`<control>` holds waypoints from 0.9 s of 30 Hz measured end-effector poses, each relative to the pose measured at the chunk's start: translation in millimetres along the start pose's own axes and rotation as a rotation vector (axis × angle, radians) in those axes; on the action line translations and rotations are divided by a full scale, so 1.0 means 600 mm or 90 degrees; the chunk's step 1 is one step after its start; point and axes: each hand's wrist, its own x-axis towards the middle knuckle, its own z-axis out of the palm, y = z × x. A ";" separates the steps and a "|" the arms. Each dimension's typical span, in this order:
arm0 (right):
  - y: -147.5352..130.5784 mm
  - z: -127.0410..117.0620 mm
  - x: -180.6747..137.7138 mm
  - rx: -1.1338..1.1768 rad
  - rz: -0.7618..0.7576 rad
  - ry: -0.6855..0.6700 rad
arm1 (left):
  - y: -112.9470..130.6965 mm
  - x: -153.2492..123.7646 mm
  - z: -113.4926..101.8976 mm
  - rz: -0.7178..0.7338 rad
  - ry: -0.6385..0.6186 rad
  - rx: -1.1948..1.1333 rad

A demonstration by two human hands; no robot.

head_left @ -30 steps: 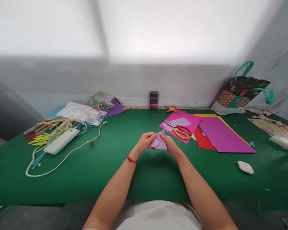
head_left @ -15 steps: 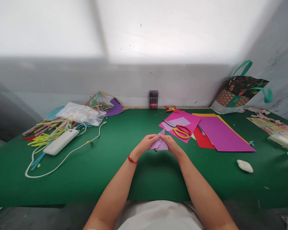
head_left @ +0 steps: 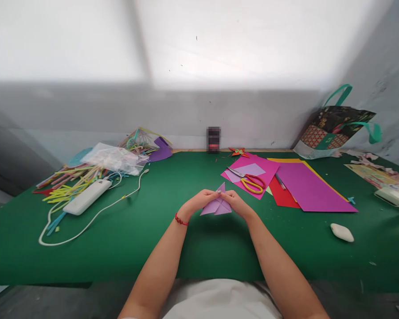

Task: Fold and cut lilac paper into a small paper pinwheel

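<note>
A folded piece of light purple paper (head_left: 217,207) is held between both hands over the green table. My left hand (head_left: 201,200) grips its left side, thumb pressed on the folds near the middle. On the opposite side my right hand (head_left: 235,203) pinches it, its thumb tip close to the left thumb. One paper point rises above the thumbs and two flaps spread below. The fingers behind the paper are hidden. Beyond the right hand lie scissors (head_left: 252,183) with red and yellow handles, on pink paper (head_left: 267,165) and a lilac sheet (head_left: 254,168).
Purple sheets (head_left: 314,188), a red sheet (head_left: 282,198), a pen (head_left: 280,181) and a white rounded object (head_left: 342,232) lie right. A patterned bag (head_left: 332,126) stands behind them. At left are a white power bank (head_left: 88,197), its cable (head_left: 96,213), colourful strips (head_left: 64,192) and a plastic bag (head_left: 115,157).
The folded paper has turned slightly in my hands, and its lower flaps now spread wider with a gap between them. Both thumbs have come closer together at the centre.
</note>
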 end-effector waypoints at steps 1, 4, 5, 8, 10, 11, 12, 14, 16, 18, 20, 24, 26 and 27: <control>0.001 0.001 0.000 0.013 0.006 -0.002 | -0.001 0.000 0.000 0.000 -0.002 -0.006; 0.004 0.004 0.001 0.055 0.021 0.000 | -0.001 -0.001 0.001 0.004 -0.006 -0.024; 0.005 0.005 0.002 0.069 0.024 0.002 | -0.002 -0.001 0.002 0.007 -0.008 -0.035; 0.007 0.008 0.004 0.112 0.032 0.012 | -0.005 0.000 0.004 0.013 -0.012 -0.072; 0.007 0.011 0.005 0.140 0.038 0.017 | -0.008 0.002 0.006 0.015 -0.010 -0.101; 0.007 0.012 0.005 0.152 0.041 0.021 | -0.011 0.003 0.006 0.017 -0.011 -0.115; 0.007 0.012 0.006 0.162 0.044 0.024 | -0.013 0.004 0.007 0.018 -0.011 -0.128; 0.006 0.013 0.006 0.173 0.048 0.028 | -0.017 0.006 0.008 0.019 -0.012 -0.147; 0.007 0.013 0.007 0.172 0.049 0.028 | -0.018 0.008 0.009 0.014 -0.011 -0.154; 0.011 0.012 0.008 0.163 0.045 0.031 | -0.016 0.008 0.010 0.005 -0.005 -0.160; 0.016 0.010 0.011 0.149 0.040 0.039 | -0.013 0.008 0.010 -0.007 0.004 -0.177; 0.023 0.007 0.016 0.127 0.045 0.056 | -0.012 0.011 0.002 -0.025 0.018 -0.204; 0.022 0.007 0.016 0.126 0.058 0.063 | -0.018 0.013 -0.006 -0.013 0.021 -0.183; 0.020 0.008 0.016 0.126 0.064 0.067 | -0.022 0.014 -0.010 -0.001 0.022 -0.165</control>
